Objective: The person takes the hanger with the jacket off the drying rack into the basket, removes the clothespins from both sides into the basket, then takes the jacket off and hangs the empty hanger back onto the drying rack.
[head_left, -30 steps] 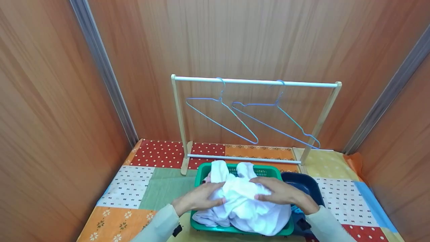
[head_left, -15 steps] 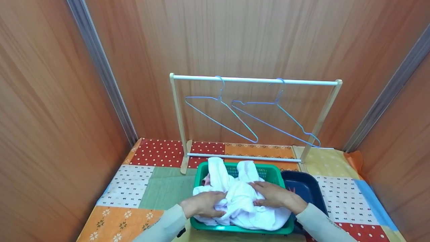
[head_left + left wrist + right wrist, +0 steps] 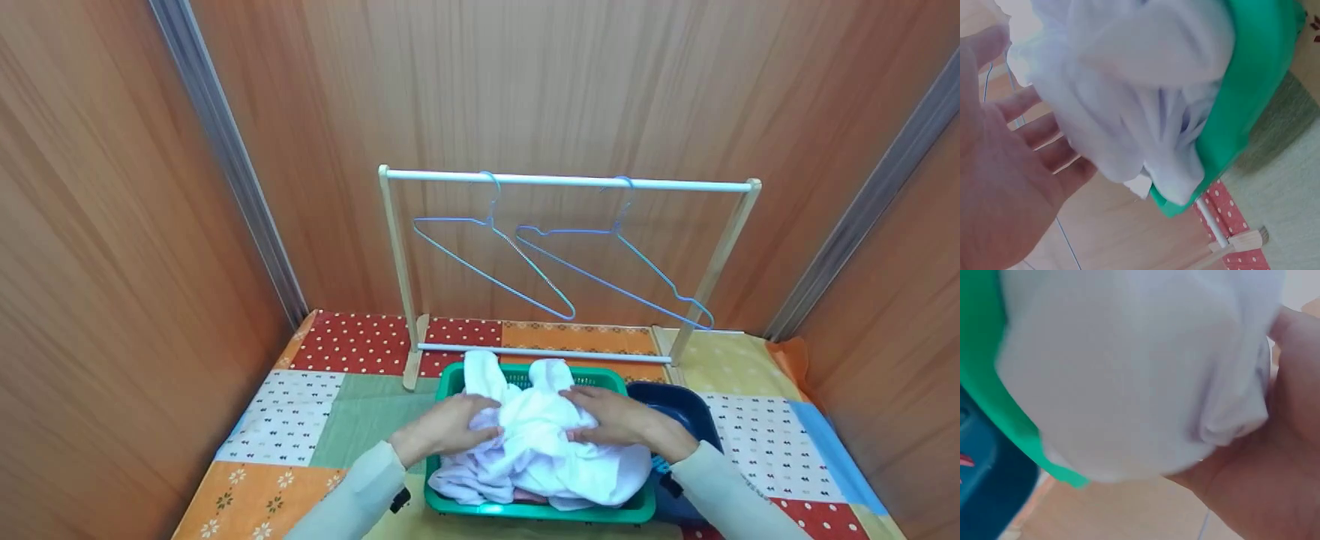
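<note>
White cloth [image 3: 536,442] lies bunched in a green basket [image 3: 540,513], two of its ends draped toward the back rim. A bit of pink fabric [image 3: 529,496] peeks out beneath it at the front. My left hand [image 3: 448,429] touches the cloth's left side; the left wrist view shows its fingers [image 3: 1039,129] extended along the fabric. On the opposite side my right hand [image 3: 626,420] rests on the cloth with thumb and fingers spread. In the right wrist view the cloth covers most of that hand's fingers.
Behind the basket stands a rack [image 3: 570,181] with two blue wire hangers, a left hanger [image 3: 491,277] and a right hanger [image 3: 607,283]. Right of the basket, partly behind my right arm, is a dark blue tray [image 3: 679,405]. Wooden panels [image 3: 150,262] enclose the patchwork-covered table [image 3: 382,420].
Both hands pressed lower into the cloth half a second ago and have since risen slightly, the left also shifting leftward. The cloth's folds have changed, and pink fabric now shows at the front.
</note>
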Tool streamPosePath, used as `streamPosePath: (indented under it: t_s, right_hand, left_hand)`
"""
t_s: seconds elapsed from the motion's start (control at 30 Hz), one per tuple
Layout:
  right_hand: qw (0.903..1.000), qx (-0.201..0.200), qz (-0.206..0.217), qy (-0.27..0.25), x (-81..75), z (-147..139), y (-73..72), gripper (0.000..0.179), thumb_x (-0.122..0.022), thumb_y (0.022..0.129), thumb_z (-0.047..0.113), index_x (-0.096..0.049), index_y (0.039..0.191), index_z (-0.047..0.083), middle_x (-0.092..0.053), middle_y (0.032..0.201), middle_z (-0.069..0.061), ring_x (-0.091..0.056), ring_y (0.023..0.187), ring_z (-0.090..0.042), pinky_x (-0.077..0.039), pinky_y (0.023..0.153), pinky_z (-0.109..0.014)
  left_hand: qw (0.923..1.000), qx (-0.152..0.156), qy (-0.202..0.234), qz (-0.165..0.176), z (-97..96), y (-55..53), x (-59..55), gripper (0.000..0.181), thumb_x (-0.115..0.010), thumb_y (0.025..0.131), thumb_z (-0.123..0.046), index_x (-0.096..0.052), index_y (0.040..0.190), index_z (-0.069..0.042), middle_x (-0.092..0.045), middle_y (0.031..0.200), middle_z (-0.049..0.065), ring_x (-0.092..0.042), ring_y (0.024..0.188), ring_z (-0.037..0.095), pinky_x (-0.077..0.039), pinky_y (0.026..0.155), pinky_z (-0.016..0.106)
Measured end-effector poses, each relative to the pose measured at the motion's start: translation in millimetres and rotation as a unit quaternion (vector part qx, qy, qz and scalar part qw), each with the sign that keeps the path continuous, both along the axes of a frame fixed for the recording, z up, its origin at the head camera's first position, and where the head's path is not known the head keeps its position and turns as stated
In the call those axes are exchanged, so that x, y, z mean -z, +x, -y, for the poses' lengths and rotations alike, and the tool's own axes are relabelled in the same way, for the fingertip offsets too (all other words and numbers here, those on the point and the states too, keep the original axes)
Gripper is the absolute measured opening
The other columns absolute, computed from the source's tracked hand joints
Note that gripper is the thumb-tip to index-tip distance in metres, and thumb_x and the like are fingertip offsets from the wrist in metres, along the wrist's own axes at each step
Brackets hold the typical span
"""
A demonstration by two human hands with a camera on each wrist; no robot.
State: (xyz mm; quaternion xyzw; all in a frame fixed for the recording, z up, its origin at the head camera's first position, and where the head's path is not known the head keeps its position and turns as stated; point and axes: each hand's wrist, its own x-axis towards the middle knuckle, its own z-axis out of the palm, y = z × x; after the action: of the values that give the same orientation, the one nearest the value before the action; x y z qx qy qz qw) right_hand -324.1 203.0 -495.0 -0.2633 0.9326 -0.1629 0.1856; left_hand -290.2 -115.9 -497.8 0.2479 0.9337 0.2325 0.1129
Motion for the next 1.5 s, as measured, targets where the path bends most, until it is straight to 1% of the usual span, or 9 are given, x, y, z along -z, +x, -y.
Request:
streamPosePath:
  t_s: [0.1, 0.2, 0.4, 0.5, 0.73, 0.9, 1.07, 1.33, 1.5]
  right_hand:
    - [0.9997, 0.001, -0.015, -0.021, -8.7, 0, -6.5, 0.075, -0.052, 0.089, 0.067, -0.035, 0.153, 0.030, -0.033, 0.160, -0.006, -0.030, 0.146, -0.036, -0.030, 0.110, -0.066]
    - [0.9991, 0.001, -0.022, -0.035, -13.0, 3, -17.6, 0.074, -0.053, 0.091, 0.064, -0.035, 0.153, 0.028, -0.032, 0.160, -0.007, -0.032, 0.146, -0.037, -0.030, 0.110, -0.066]
    - [0.9997, -0.002, -0.005, -0.023, -7.4, 15, -43.8, 0.081, -0.066, 0.086, 0.057, -0.032, 0.154, 0.030, -0.026, 0.163, -0.005, -0.028, 0.147, -0.036, -0.029, 0.112, -0.064]
    - [0.9997, -0.008, 0.020, -0.012, -3.1, 22, -53.5, 0.083, -0.067, 0.085, 0.057, -0.031, 0.154, 0.031, -0.021, 0.165, -0.003, -0.025, 0.149, -0.035, -0.027, 0.113, -0.065]
    - [0.9961, -0.002, 0.088, -0.001, 7.9, 32, -62.4, 0.077, -0.054, 0.085, 0.070, -0.034, 0.152, 0.037, -0.023, 0.164, 0.003, -0.023, 0.150, -0.032, -0.019, 0.115, -0.066]
    - [0.9944, 0.001, 0.103, 0.022, 13.4, 31, -55.1, 0.073, -0.048, 0.086, 0.074, -0.038, 0.149, 0.040, -0.034, 0.160, 0.004, -0.030, 0.147, -0.030, -0.023, 0.114, -0.065]
    - [0.9904, 0.020, 0.135, 0.022, 14.8, 32, -44.9, 0.074, -0.050, 0.084, 0.075, -0.038, 0.149, 0.041, -0.039, 0.157, 0.002, -0.033, 0.144, -0.030, -0.021, 0.114, -0.065]
    - [0.9897, 0.016, 0.138, 0.033, 23.1, 32, -36.4, 0.072, -0.055, 0.085, 0.071, -0.042, 0.147, 0.038, -0.044, 0.152, 0.000, -0.040, 0.137, -0.028, -0.025, 0.113, -0.063]
    - [0.9937, -0.023, 0.103, 0.036, 31.2, 35, -36.7, 0.059, -0.051, 0.092, 0.064, -0.043, 0.146, 0.041, -0.047, 0.151, 0.001, -0.042, 0.137, -0.029, -0.029, 0.112, -0.064]
  left_hand:
    - [0.9988, -0.034, 0.026, -0.024, 3.1, -9.7, -5.4, 0.053, -0.058, 0.095, -0.050, -0.055, 0.139, -0.020, -0.059, 0.140, 0.002, -0.054, 0.130, 0.025, -0.047, 0.104, 0.050]
    - [0.9982, -0.051, 0.027, -0.014, 3.6, -22.3, -6.6, 0.057, -0.061, 0.093, -0.049, -0.050, 0.143, -0.023, -0.053, 0.146, 0.002, -0.048, 0.136, 0.027, -0.043, 0.106, 0.054]
    - [0.9970, -0.027, -0.019, 0.070, -1.9, -42.6, -0.2, 0.075, -0.050, 0.090, -0.068, -0.033, 0.153, -0.033, -0.027, 0.163, 0.000, -0.026, 0.150, 0.029, -0.028, 0.114, 0.061]
    - [0.9932, -0.026, -0.031, 0.109, -7.1, -46.5, 4.7, 0.080, -0.046, 0.086, -0.076, -0.031, 0.153, -0.036, -0.025, 0.164, -0.003, -0.024, 0.151, 0.029, -0.025, 0.115, 0.062]
    - [0.9877, -0.041, -0.054, 0.141, -13.4, -43.8, 13.4, 0.080, -0.041, 0.085, -0.080, -0.034, 0.152, -0.036, -0.038, 0.158, -0.001, -0.034, 0.146, 0.028, -0.028, 0.114, 0.060]
    - [0.9871, -0.033, -0.063, 0.143, -14.1, -38.3, 15.2, 0.081, -0.040, 0.085, -0.080, -0.034, 0.152, -0.035, -0.039, 0.157, 0.000, -0.035, 0.145, 0.027, -0.030, 0.114, 0.059]
    - [0.9863, -0.020, -0.069, 0.149, -12.9, -31.5, 14.2, 0.081, -0.042, 0.084, -0.080, -0.032, 0.152, -0.038, -0.038, 0.158, -0.003, -0.034, 0.146, 0.025, -0.030, 0.113, 0.060]
    - [0.9834, -0.004, -0.094, 0.155, -15.9, -25.6, 18.5, 0.081, -0.057, 0.081, -0.075, -0.029, 0.151, -0.046, -0.041, 0.156, -0.005, -0.041, 0.141, 0.023, -0.034, 0.111, 0.060]
    - [0.9868, 0.001, -0.123, 0.105, -20.6, -23.9, 26.9, 0.078, -0.063, 0.084, -0.065, -0.030, 0.151, -0.042, -0.047, 0.151, -0.007, -0.053, 0.130, 0.019, -0.041, 0.108, 0.053]
